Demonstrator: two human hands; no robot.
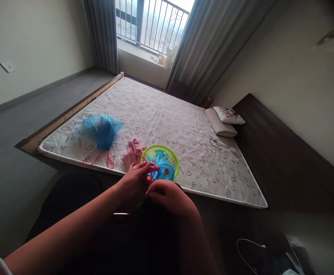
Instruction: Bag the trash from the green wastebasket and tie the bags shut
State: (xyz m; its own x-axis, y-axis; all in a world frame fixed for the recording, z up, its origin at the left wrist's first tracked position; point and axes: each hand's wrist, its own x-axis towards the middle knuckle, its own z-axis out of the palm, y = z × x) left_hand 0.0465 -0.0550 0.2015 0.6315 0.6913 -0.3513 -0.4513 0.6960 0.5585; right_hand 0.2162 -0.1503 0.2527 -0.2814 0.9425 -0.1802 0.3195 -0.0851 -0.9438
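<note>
My left hand is closed on the red drawstring of a blue plastic bag. Close beside it, my right hand has its fingers curled at the same red string, pinching it low down. The blue bag, with something reddish-brown showing through, sits in a green plastic basket at the mattress edge. A pink cloth lies just left of the basket. Farther left on the mattress rests another blue plastic bag with a dark thing inside and loose red strings.
The letter-printed mattress lies on a wooden bed frame. Two pillows are stacked by the dark headboard. Grey curtains flank a barred window. A white cable hangs at the lower right.
</note>
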